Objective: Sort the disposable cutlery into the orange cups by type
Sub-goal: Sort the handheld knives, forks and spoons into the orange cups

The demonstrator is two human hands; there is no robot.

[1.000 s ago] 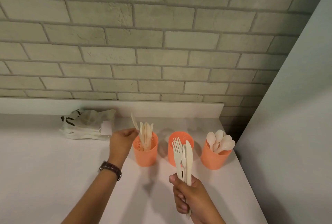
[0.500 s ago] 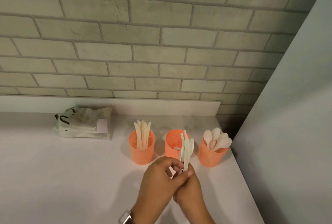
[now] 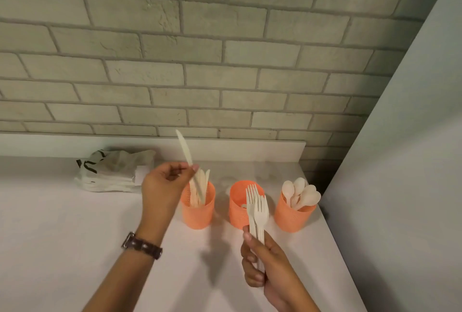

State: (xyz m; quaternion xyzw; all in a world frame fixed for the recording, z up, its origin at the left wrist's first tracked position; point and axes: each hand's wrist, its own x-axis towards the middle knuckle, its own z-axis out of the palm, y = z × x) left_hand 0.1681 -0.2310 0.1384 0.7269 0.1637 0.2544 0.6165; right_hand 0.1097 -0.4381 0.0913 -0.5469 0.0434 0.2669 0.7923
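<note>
Three orange cups stand in a row on the white counter. The left cup point(image 3: 198, 214) holds several knives, the middle cup point(image 3: 237, 211) looks nearly empty, and the right cup point(image 3: 293, 219) holds several spoons point(image 3: 301, 193). My left hand point(image 3: 165, 184) pinches one pale knife point(image 3: 186, 153) by its middle, blade up, its handle end over the left cup. My right hand point(image 3: 265, 266) grips a small bunch of forks point(image 3: 257, 209) upright in front of the middle cup.
A folded plastic bag point(image 3: 115, 170) with black markings lies at the back left of the counter point(image 3: 62, 236). A brick wall runs behind it. A pale panel point(image 3: 400, 161) closes off the right side, close to the right cup.
My hands have come apart. The left hand took a knife out of the bunch and carried it left over the left cup. The right hand keeps the forks.
</note>
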